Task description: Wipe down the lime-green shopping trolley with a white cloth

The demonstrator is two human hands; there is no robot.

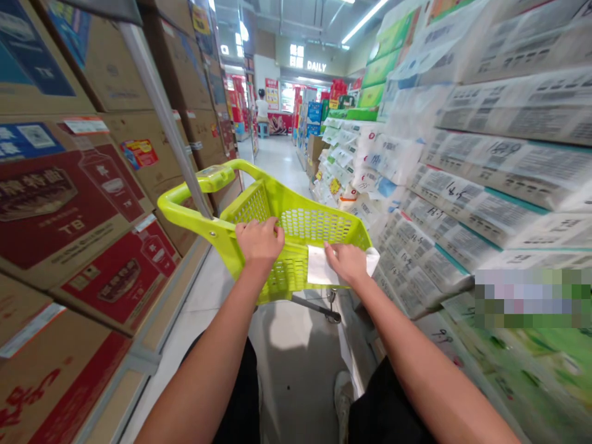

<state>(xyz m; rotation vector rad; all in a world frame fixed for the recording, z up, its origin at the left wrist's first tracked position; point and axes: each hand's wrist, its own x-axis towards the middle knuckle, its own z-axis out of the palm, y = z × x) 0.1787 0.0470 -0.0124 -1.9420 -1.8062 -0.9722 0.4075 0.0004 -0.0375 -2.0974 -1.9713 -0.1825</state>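
A lime-green plastic shopping cart (319,223) stands sideways in front of me, its handle (178,206) toward the left. My left hand (259,239) is closed over the near top rim of the basket. Farther right along the same rim, my right hand (348,261) presses a white cloth (319,266) against the cart's side, fingers curled over the edge. The cloth hangs down outside the rim; whether it is fabric or paper I cannot tell. A grey metal pole (160,105) rises from beside the handle to the upper left.
Stacked cardboard cartons (69,203) line the left side on a low shelf edge. Piled white tissue packs (462,179) stand close on the right, with green packs (522,370) lower down. Ahead runs a tiled aisle (277,154), where a person (262,106) is far off.
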